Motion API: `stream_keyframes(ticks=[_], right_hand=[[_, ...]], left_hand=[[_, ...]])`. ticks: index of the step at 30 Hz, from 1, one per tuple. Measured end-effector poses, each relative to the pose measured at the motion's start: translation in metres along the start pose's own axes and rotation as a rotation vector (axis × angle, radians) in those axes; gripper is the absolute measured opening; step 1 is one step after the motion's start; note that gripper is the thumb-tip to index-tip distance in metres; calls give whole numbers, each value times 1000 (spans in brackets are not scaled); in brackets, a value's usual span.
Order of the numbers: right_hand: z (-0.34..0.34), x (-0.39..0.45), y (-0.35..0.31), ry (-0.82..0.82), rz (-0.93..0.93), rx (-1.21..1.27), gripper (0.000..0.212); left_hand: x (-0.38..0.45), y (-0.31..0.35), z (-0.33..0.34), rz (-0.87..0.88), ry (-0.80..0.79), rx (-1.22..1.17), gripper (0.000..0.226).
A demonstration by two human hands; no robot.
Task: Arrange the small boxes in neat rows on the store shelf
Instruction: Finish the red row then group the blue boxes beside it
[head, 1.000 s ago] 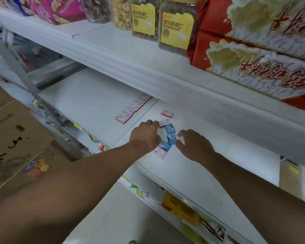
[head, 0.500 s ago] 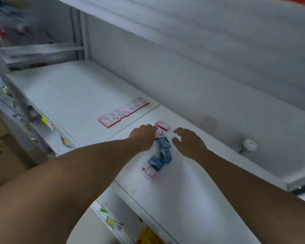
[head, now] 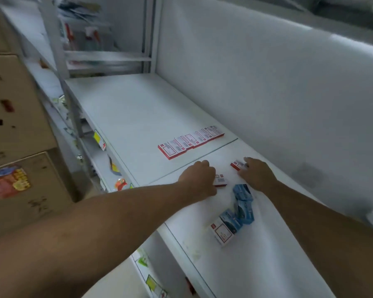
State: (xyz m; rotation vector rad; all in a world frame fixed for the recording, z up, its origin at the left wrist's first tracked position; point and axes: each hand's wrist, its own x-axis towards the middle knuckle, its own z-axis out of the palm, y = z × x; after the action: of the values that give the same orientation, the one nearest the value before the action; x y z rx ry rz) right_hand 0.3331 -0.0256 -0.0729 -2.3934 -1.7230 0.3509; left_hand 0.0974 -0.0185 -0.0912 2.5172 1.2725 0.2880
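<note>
A neat row of several red-and-white small boxes point(head: 191, 141) lies flat on the white shelf point(head: 127, 117). My left hand point(head: 199, 179) has its fingers curled on one red-and-white box point(head: 221, 181). My right hand point(head: 257, 174) pinches another red-and-white box point(head: 237, 164) further back. Nearer the front edge lie three blue boxes point(head: 242, 204) in a loose cluster and one more red-and-white box point(head: 222, 232).
A white back panel point(head: 267, 93) rises behind the shelf. Cardboard cartons point(head: 15, 130) stand at the left. Price tags point(head: 99, 140) hang on the shelf's front edge, and lower shelves show below. Spray bottles point(head: 88, 37) stand in the far bay.
The view has dropped under the upper shelf. My left hand has taken hold of one red-and-white box, and my right hand has reached back to the other one.
</note>
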Motion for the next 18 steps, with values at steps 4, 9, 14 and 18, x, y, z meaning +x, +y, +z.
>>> stream_keyframes(ticks=[4,9,14,18], right_hand=[[-8,-2,4,7,-46,-47,44],[-35,-38,-13,-3,-57,38,22],[-53,-86,-52,8,-116,65,28],[-70,-136,-95,37,-207,120,40]], left_hand=[[-17,-9,-16,-54,-8,-16,51],[-48,-7,-47,-105,-14,-62,48],[-97,-2,-78,-160,28,-81,42],[-147,5,-108,-208,22,-64,38]])
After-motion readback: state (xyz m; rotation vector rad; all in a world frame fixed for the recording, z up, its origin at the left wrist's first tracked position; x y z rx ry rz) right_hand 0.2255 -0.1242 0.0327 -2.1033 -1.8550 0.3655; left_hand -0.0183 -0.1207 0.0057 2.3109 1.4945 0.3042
